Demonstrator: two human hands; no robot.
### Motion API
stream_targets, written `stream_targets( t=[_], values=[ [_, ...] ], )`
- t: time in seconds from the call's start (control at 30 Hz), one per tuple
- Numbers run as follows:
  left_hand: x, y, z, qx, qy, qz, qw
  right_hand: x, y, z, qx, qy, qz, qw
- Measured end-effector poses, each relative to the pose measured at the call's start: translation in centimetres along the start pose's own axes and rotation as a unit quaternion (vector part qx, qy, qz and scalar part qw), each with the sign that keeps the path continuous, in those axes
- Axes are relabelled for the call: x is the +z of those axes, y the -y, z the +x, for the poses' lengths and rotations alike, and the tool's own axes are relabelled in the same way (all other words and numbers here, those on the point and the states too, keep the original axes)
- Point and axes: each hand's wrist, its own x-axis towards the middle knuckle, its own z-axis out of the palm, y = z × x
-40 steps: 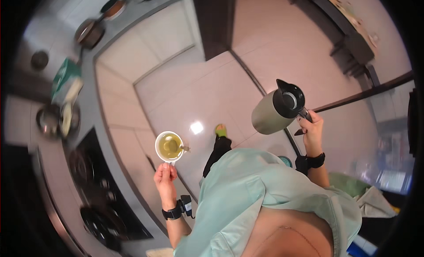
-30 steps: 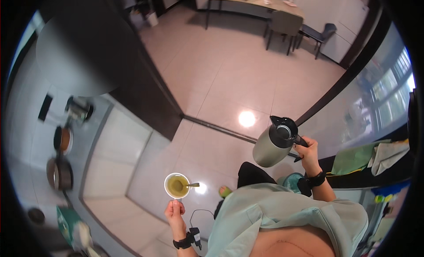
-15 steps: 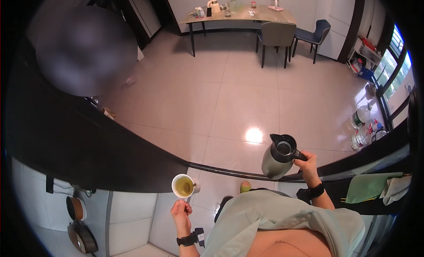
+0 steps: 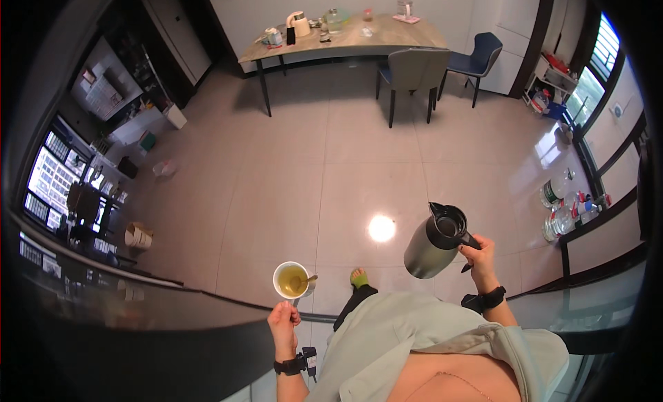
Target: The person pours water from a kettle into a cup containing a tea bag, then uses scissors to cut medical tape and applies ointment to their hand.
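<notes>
In my left hand [image 4: 283,324] is a white cup [image 4: 282,291], gripped at its near side with the fingers closed. Yellowish liquid fills part of it, and a spoon [image 4: 309,280] leans against its right rim. My right hand [image 4: 481,260] is wrapped round the black handle of a grey thermos jug [image 4: 427,251] with a black spout and top. The jug hangs off to the right of the cup, slightly tilted, well apart from it. Its inside cannot be made out.
Ahead stands a wooden table [image 4: 387,46] bearing a cream kettle [image 4: 298,23] and glassware. A grey chair [image 4: 416,74] and a blue chair [image 4: 478,60] are beside it. Large water bottles [image 4: 558,191] line the right wall. A dark threshold [image 4: 304,313] crosses the floor near me.
I have moved forward over the threshold, and the room on the left has come into view. Both hands keep their hold on the cup and the jug.
</notes>
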Motion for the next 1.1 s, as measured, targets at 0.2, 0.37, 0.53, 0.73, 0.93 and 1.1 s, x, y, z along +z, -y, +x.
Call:
stream_targets(
  t=[0.2,0.37,0.53,0.73,0.93,1.1],
  values=[
    [5.2,-3.6,13.7,-0.013,0.085,0.028,0.996,2.6,1.0,7.7,0.016,-0.094,-0.016,0.995],
    [10.5,-6.5,23.8,-0.017,0.109,0.044,0.993,4.0,2.1,15.9,-0.002,-0.136,-0.024,0.99],
    [16.8,-8.4,33.2,-0.002,0.101,0.027,0.994,5.9,2.5,27.5,0.009,-0.117,-0.038,0.992],
    [24.1,-12.4,42.2,-0.004,0.026,0.038,0.999,9.5,4.2,42.7,0.019,-0.056,-0.029,0.998],
    [30.0,-14.8,51.3,-0.007,0.028,0.027,0.999,14.2,8.2,56.6,-0.016,-0.015,-0.014,1.0],
    [32.8,-15.3,59.7,-0.019,-0.002,0.031,0.999,19.0,9.4,66.7,-0.024,0.008,-0.007,1.0]
  ],
)
